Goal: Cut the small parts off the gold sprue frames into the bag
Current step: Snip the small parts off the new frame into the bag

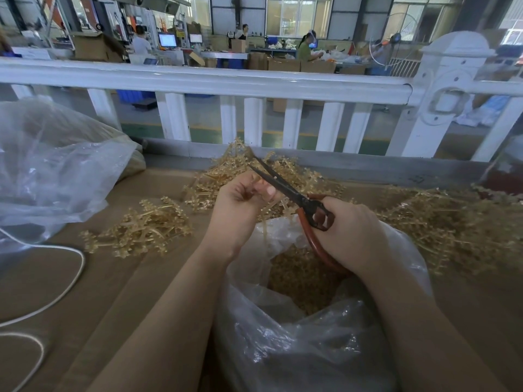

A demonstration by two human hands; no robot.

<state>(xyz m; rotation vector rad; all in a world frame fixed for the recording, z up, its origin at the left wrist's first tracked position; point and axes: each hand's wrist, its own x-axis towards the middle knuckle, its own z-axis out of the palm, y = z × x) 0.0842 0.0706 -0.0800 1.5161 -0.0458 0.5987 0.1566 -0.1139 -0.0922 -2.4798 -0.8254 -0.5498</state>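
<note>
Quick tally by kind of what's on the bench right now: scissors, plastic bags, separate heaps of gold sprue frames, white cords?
Scissors: 1
Plastic bags: 2, open bag, left bag
Gold sprue heaps: 3, left, middle, right
White cord: 1
Total: 7

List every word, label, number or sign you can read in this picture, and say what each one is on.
No text can be read here.
Monitor screens behind the white railing: lit, content too small and blurred.
Triangular warning sign on a machine in the background: only a symbol, no legible words.
Cardboard boxes in the background: no readable print.
Scissors, clear plastic bag and gold sprue frames: no markings visible.
</note>
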